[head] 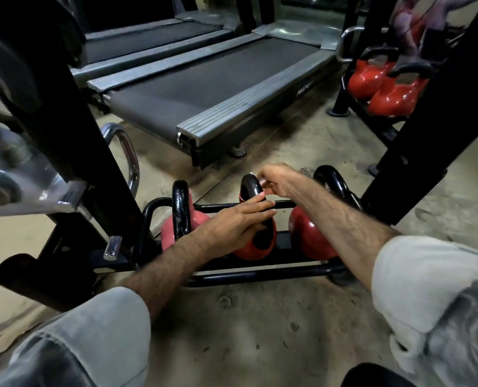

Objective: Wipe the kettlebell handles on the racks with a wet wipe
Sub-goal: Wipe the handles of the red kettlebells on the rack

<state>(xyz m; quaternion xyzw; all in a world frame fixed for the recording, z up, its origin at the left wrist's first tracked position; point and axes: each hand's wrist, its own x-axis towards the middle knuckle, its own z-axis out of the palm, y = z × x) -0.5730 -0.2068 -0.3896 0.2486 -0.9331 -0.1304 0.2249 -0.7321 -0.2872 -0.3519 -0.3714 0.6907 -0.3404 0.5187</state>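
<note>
Gym floor, low rack [260, 272]: right hand [278, 181] pinches a wet wipe [263, 182] against the middle kettlebell handle [250, 187], whose loop rises upright beneath those fingers; left hand [232, 224], fingers together, braces its red body just below.

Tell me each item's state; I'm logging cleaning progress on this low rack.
Middle kettlebell: on rack, handle being wiped.
Wet wipe: pinched against that handle.
Right hand: gripping the wipe.
Left hand: resting flat on the middle kettlebell.
Left kettlebell: racked, untouched.
Right kettlebell: racked, untouched.
</note>
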